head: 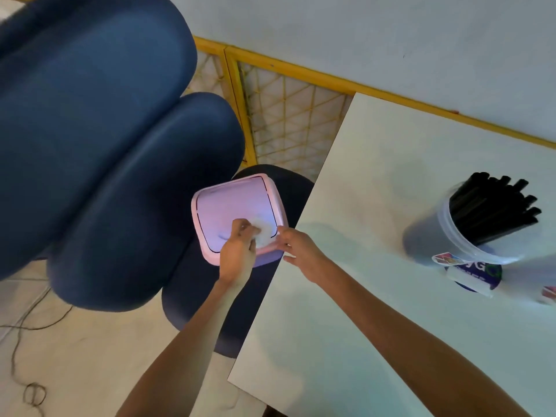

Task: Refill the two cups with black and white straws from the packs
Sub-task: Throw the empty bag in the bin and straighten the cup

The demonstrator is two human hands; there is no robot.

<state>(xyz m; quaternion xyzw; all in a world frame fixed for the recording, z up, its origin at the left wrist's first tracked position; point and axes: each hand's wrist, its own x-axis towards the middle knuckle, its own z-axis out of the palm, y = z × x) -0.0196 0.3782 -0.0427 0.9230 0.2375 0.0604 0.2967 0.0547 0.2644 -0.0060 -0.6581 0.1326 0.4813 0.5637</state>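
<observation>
Two hands, left hand (237, 254) and right hand (301, 251), meet at a pink swing-lid bin (234, 206) beside the white table (376, 311).
Largest is the blue padded chair (90, 130), filling the left. The table carries a clear plastic cup (427, 236) packed with black straws (493, 206), well apart from the hands. The bin sits on a dark seat (192, 296). The left hand's fingers curl round crumpled whitish plastic (264, 234), blurred, on the bin's lid. The right hand is just beside it at the rim, fingers loosely extended and holding nothing.
</observation>
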